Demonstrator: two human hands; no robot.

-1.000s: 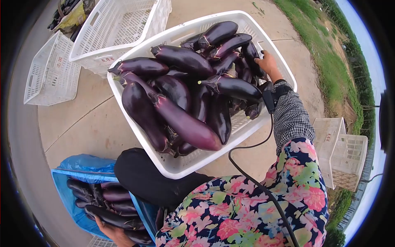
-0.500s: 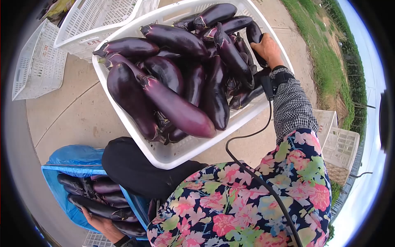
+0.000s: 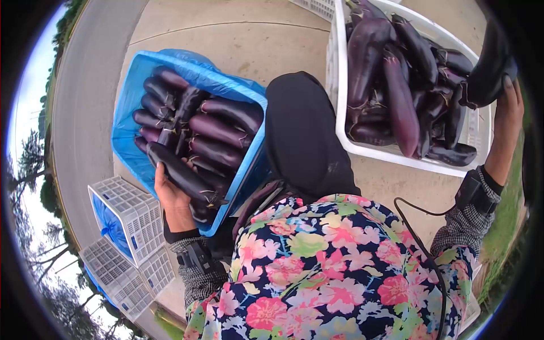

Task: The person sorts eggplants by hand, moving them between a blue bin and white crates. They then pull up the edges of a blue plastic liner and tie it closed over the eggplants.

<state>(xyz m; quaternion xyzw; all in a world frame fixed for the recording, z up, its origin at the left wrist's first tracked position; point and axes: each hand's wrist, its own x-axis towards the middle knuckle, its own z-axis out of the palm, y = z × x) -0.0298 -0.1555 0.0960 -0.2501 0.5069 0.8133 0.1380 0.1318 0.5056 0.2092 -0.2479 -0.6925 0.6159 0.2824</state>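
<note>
My left hand (image 3: 173,198) grips a long dark eggplant (image 3: 180,174) low in the blue-lined crate (image 3: 258,144), over other eggplants lying in rows. At the right, my right hand (image 3: 510,102) is closed on a large dark eggplant (image 3: 490,68), raised beside the white crate (image 3: 411,163). That crate holds a heap of eggplants, with a purple one (image 3: 401,105) on top. Part of the raised eggplant lies in the dark edge of the view.
My knee in black cloth (image 3: 303,133) is between the two crates. White crates (image 3: 133,221) with a blue bag (image 3: 110,224) stand at the lower left. A cable (image 3: 422,207) hangs near my right arm. Another white crate (image 3: 317,7) shows at the top.
The view has swung toward the blue-lined crate. My right hand has lifted an eggplant out of the white crate. My left hand still holds an eggplant in the blue-lined crate.
</note>
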